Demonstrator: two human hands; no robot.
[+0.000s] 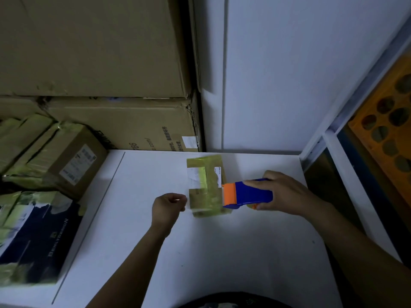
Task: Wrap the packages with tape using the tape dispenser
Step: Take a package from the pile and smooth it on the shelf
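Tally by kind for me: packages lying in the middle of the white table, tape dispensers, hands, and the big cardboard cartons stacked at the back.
Middle package: 1
Tape dispenser: 1
Hands: 2, left hand and right hand
Big cartons: 2, upper carton and lower carton
Total: 6
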